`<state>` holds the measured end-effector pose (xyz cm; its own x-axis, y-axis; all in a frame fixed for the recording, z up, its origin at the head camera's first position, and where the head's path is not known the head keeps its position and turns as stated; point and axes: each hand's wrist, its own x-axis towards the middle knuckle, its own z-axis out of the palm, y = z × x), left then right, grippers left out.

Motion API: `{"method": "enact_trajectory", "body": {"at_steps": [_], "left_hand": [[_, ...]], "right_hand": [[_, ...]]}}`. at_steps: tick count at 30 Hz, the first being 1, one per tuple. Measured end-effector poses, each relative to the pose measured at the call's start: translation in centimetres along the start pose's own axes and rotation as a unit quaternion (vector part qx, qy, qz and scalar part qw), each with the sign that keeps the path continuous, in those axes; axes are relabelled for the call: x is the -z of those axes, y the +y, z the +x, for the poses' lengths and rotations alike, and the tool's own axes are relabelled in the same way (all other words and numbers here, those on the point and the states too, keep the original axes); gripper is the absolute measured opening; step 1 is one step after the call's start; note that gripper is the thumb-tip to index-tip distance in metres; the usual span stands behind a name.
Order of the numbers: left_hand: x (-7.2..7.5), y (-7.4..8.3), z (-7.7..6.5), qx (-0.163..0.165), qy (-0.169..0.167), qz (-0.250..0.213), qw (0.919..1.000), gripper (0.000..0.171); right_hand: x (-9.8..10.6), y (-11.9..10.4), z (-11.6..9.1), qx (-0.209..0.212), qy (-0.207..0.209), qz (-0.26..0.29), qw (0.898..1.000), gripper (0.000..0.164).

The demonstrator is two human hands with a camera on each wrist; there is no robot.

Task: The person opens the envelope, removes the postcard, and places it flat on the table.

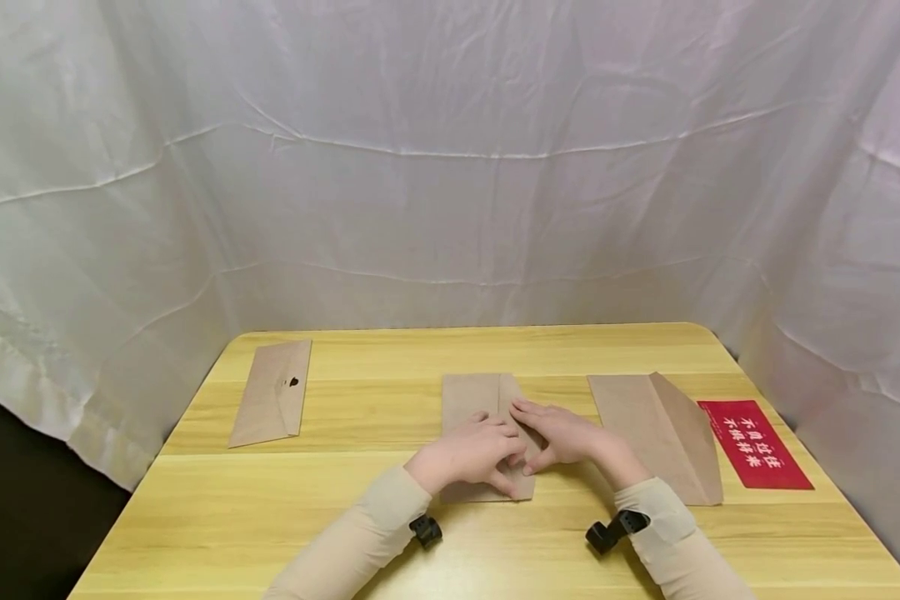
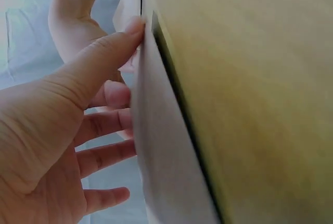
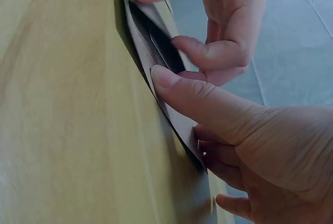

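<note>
A brown paper envelope (image 1: 468,396) lies in the middle of the table, both hands at its flap side. My left hand (image 1: 468,454) rests across it, thumb (image 2: 117,47) at the near edge and the other fingers loosely spread over the paper. From the right, my right hand (image 1: 566,435) holds the flap, its thumb (image 3: 166,78) on the paper and its fingers curving round beyond the edge. Between the two hands, the right wrist view shows a dark gap (image 3: 161,49) at the envelope's mouth. My hands hide part of the flap.
To the right lies another brown envelope (image 1: 630,425) with its flap unfolded, partly over a red card (image 1: 757,446) with white writing. A closed envelope (image 1: 266,400) with a small dark mark sits at the far left of the wooden table (image 1: 375,358). White curtains (image 1: 450,217) hang behind.
</note>
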<state>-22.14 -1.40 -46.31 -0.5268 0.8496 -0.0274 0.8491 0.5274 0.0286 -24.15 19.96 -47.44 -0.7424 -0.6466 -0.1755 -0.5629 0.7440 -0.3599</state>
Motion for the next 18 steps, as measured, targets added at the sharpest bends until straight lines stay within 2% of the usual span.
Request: {"method": "enact_trajectory", "body": {"at_steps": [7,12,18], "left_hand": [[0.3,0.6,-0.4,0.015,0.009,0.018,0.9997,0.039],[0.6,0.9,-1.3,0.014,0.023,0.055,0.9982,0.039],[0.8,1.2,-2.4,0.016,0.025,0.068,0.9973,0.045]], "right_hand": [[-0.1,0.1,-0.1,-0.006,0.003,-0.006,1.000,0.099],[-0.2,0.2,0.0,-0.007,0.002,-0.010,1.000,0.100],[-0.1,0.2,0.1,-0.008,-0.001,-0.008,1.000,0.102]]}}
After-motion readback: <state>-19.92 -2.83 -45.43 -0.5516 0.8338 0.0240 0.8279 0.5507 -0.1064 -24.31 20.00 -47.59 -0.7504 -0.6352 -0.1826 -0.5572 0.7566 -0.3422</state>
